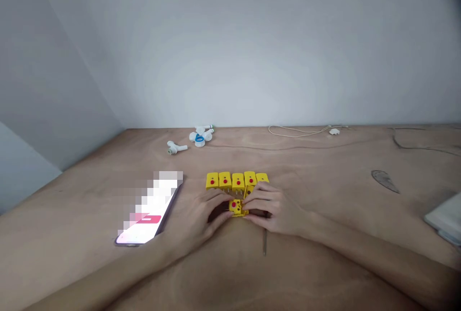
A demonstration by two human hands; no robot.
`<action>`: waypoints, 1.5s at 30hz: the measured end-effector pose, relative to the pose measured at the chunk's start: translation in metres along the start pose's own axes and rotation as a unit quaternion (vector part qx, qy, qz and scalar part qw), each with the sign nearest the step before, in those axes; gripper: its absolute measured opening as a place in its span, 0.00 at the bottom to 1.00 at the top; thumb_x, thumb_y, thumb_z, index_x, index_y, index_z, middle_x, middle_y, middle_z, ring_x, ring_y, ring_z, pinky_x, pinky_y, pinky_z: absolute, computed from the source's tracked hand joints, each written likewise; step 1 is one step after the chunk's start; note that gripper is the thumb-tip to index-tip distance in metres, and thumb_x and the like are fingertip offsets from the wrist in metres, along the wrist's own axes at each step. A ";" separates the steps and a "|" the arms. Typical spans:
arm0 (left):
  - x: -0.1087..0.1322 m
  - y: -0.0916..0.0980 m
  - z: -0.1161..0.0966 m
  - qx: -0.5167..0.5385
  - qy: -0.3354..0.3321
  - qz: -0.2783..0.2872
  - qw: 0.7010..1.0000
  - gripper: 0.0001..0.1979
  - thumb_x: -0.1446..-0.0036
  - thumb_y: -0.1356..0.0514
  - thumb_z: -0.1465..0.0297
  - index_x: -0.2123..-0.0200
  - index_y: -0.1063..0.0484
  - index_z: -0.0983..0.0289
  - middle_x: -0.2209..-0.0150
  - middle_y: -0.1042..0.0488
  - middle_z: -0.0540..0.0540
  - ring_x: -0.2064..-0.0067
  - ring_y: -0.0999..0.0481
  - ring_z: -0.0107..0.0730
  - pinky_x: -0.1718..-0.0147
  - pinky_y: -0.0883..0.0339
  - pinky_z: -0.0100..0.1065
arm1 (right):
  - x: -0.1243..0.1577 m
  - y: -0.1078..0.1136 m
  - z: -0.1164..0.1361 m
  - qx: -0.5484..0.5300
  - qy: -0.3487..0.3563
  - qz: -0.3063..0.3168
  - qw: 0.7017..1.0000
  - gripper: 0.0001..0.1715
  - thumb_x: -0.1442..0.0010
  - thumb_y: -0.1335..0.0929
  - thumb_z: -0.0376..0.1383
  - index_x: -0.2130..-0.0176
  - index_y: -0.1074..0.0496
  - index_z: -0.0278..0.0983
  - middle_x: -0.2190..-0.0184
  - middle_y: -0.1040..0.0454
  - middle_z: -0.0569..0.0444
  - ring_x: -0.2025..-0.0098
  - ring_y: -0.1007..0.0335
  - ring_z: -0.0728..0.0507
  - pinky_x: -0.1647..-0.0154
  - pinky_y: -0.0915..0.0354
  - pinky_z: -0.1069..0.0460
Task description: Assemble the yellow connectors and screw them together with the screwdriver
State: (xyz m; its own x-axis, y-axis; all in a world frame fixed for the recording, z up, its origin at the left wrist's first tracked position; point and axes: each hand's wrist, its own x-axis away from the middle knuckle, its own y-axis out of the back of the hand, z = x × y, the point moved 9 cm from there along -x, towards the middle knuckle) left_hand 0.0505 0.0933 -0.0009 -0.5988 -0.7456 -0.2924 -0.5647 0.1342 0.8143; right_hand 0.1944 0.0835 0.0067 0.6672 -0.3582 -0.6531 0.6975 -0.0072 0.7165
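My left hand [196, 211] pinches the left side of a small yellow plug [236, 206] with a red dot, just above the table. The fingers of my right hand [277, 206] close on its right side, so both hands hold it. Its upper face looks uneven, with dark holes, as if the casing were open. Another yellow piece [248, 191] with a dark hole sits right behind it, partly covered by my right fingers. From under my right hand sticks a thin metal rod [264, 244]; its other end is hidden.
Beyond my hands stands a row of several yellow plugs [225, 180], most with red dots, some showing metal pins. A lit phone [153, 207] lies left. White pipe fittings [200, 138] and a thin cord [295, 133] are near the wall. A white object [446, 217] is far right.
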 end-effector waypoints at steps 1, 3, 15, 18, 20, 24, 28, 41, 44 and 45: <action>0.000 0.000 0.001 0.002 0.001 0.000 1.000 0.11 0.31 0.41 0.66 0.47 0.27 0.56 0.48 0.22 0.53 0.47 0.23 0.41 0.47 0.28 0.41 | 0.000 0.001 0.001 0.003 0.007 -0.007 1.000 0.06 0.34 0.29 0.34 0.56 0.22 0.37 0.62 0.17 0.52 0.61 0.26 0.43 0.56 0.28 0.46; -0.001 0.000 0.002 0.008 0.006 0.004 1.000 0.11 0.31 0.40 0.66 0.47 0.26 0.56 0.48 0.22 0.53 0.47 0.23 0.41 0.47 0.28 0.41 | 0.000 0.000 0.001 0.012 0.008 -0.003 1.000 0.10 0.34 0.28 0.34 0.52 0.23 0.37 0.61 0.17 0.52 0.60 0.26 0.42 0.54 0.28 0.45; 0.002 -0.002 0.006 0.043 0.017 0.001 0.999 0.13 0.35 0.35 0.67 0.47 0.24 0.56 0.48 0.22 0.53 0.46 0.24 0.41 0.46 0.29 0.41 | -0.001 -0.004 0.005 0.042 0.012 0.041 0.998 0.14 0.33 0.30 0.32 0.47 0.25 0.38 0.50 0.20 0.48 0.48 0.26 0.42 0.41 0.31 0.42; 0.003 -0.001 0.005 0.039 0.017 -0.003 0.999 0.12 0.35 0.35 0.67 0.48 0.24 0.57 0.49 0.22 0.53 0.47 0.23 0.40 0.46 0.29 0.41 | -0.002 -0.003 0.008 0.042 0.025 0.039 0.998 0.15 0.33 0.31 0.31 0.47 0.26 0.37 0.50 0.19 0.49 0.50 0.25 0.42 0.45 0.29 0.44; 0.003 0.000 0.004 0.035 0.017 -0.008 0.999 0.12 0.35 0.35 0.67 0.49 0.24 0.57 0.49 0.22 0.53 0.48 0.23 0.40 0.47 0.28 0.40 | -0.003 -0.001 0.009 0.038 0.025 0.035 0.998 0.13 0.33 0.31 0.31 0.48 0.25 0.36 0.50 0.19 0.49 0.52 0.25 0.42 0.47 0.28 0.44; 0.003 0.002 0.005 0.026 0.030 -0.014 0.999 0.13 0.36 0.35 0.66 0.49 0.24 0.57 0.50 0.22 0.54 0.48 0.23 0.41 0.48 0.28 0.41 | -0.006 0.000 0.012 0.042 0.031 0.036 0.998 0.11 0.31 0.32 0.31 0.50 0.23 0.37 0.51 0.18 0.49 0.53 0.25 0.42 0.49 0.27 0.43; 0.003 0.002 0.005 0.028 0.031 -0.013 0.999 0.10 0.36 0.36 0.66 0.51 0.24 0.58 0.52 0.22 0.54 0.50 0.23 0.41 0.50 0.27 0.40 | -0.005 -0.002 0.014 0.063 0.046 0.040 0.996 0.11 0.32 0.31 0.32 0.50 0.23 0.37 0.51 0.18 0.49 0.54 0.26 0.41 0.50 0.27 0.43; 0.003 0.006 -0.002 0.029 0.028 -0.009 0.999 0.11 0.38 0.35 0.69 0.52 0.25 0.57 0.53 0.21 0.53 0.52 0.22 0.40 0.51 0.27 0.40 | -0.002 0.011 0.008 0.033 0.002 -0.024 0.999 0.15 0.37 0.28 0.34 0.49 0.25 0.36 0.55 0.19 0.46 0.55 0.26 0.40 0.52 0.28 0.43; 0.005 0.006 -0.003 0.044 0.023 -0.002 0.999 0.11 0.37 0.36 0.70 0.50 0.26 0.57 0.52 0.21 0.52 0.52 0.22 0.39 0.52 0.26 0.38 | -0.002 0.012 0.007 0.047 -0.009 -0.021 0.999 0.18 0.37 0.27 0.37 0.48 0.26 0.36 0.56 0.19 0.46 0.56 0.26 0.39 0.53 0.28 0.43; 0.006 0.005 -0.003 0.045 0.018 0.001 0.999 0.12 0.36 0.37 0.70 0.49 0.26 0.56 0.52 0.21 0.52 0.51 0.22 0.39 0.52 0.26 0.38 | -0.002 0.012 0.006 0.054 -0.010 -0.020 0.998 0.20 0.38 0.27 0.39 0.48 0.26 0.36 0.56 0.19 0.46 0.56 0.26 0.39 0.53 0.28 0.42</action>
State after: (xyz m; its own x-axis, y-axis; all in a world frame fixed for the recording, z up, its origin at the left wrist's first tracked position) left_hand 0.0456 0.0875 0.0032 -0.5802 -0.7678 -0.2717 -0.6135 0.1926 0.7658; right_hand 0.1996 0.0783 0.0182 0.6329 -0.3733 -0.6783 0.6913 -0.1219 0.7122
